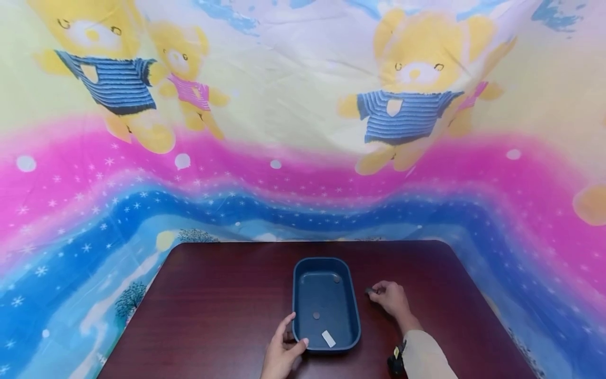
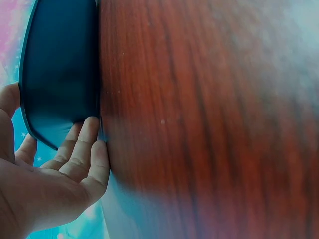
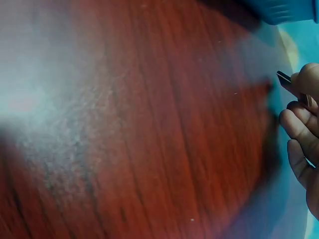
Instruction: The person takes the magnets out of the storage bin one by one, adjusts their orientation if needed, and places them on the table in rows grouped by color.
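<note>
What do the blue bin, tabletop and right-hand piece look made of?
Blue bin: probably plastic, satin; uniform colour, smoothly rounded corners.
Tabletop: wood or wood-look laminate, glossy; streaked grain, bright glare.
Held piece: dark, bright-edged; metal or plastic, can't tell.

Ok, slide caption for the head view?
Left hand holds a blue tray; right hand pinches a small dark object beside it.

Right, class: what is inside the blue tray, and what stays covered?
Inside the tray lie a white rectangular piece, a small round thing and another farther back, both too small to identify. The left hand covers a bit of rim; the table beneath is hidden.
</note>
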A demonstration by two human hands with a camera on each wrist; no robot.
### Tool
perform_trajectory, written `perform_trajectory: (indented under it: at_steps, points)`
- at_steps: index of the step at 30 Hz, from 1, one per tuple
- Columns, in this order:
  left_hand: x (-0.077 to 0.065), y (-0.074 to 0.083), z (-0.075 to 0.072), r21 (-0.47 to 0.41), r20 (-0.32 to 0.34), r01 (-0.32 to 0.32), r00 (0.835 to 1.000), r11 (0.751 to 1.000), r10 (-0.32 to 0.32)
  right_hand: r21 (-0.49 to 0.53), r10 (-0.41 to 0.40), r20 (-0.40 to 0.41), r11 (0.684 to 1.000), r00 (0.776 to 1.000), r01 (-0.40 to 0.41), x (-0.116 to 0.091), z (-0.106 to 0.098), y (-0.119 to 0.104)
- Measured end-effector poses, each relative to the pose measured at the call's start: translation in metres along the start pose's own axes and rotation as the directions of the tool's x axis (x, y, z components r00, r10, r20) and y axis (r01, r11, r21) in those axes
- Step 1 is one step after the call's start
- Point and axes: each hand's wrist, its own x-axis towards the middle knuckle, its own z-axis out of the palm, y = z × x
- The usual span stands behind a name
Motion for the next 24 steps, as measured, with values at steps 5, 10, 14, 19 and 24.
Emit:
perform_trajectory:
  at_steps: [5, 10, 14, 19, 24]
  points:
    - [-0.001, -0.001, -0.001, -0.01, 0.003, -0.01, 1.0, 1.0, 0.01, -0.015, -0.054, 0.02, 0.998, 0.998, 0.054, 0.004, 0.004, 0.003]
    - [-0.001, -0.001, -0.001, -0.009, 0.008, -0.012, 1.0, 1.0, 0.012, -0.055, -0.083, 0.047, 0.995, 0.995, 0.086, 0.007, 0.006, 0.005]
    - [-0.002, -0.001, 0.0, -0.03, 0.018, -0.006, 1.0, 1.0, 0.007, -0.09, -0.085, 0.082, 0.992, 0.993, 0.092, 0.008, 0.006, 0.008]
    - [-0.001, 0.0, 0.0, -0.045, 0.009, -0.034, 0.999, 0.998, 0.035, -0.112, -0.107, 0.104, 0.987, 0.989, 0.119, 0.013, 0.005, 0.007]
    - [0.0, -0.001, 0.0, -0.048, 0.01, -0.026, 1.0, 0.999, 0.026, -0.13, -0.096, 0.137, 0.985, 0.986, 0.114, 0.018, 0.004, 0.004]
